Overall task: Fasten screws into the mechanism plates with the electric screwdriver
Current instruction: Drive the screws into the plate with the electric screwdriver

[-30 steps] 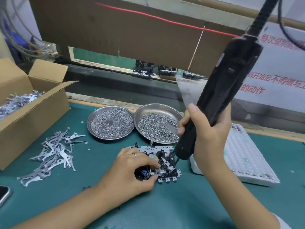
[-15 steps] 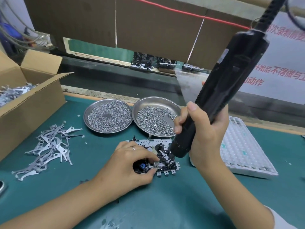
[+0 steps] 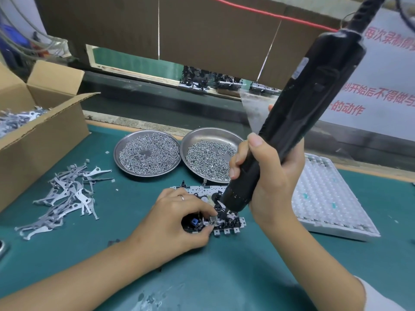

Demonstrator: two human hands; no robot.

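Both hands' work hidden: electric screwdriver tip covers mechanism plate.

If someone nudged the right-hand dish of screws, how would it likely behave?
The right dish looks like shallow, thin metal, so it would probably slide easily on the green mat. Its loose screws would likely shift and rattle, and some might spill over the low rim.

screwdriver tip hidden behind its body, cable cut off, cardboard box cropped left
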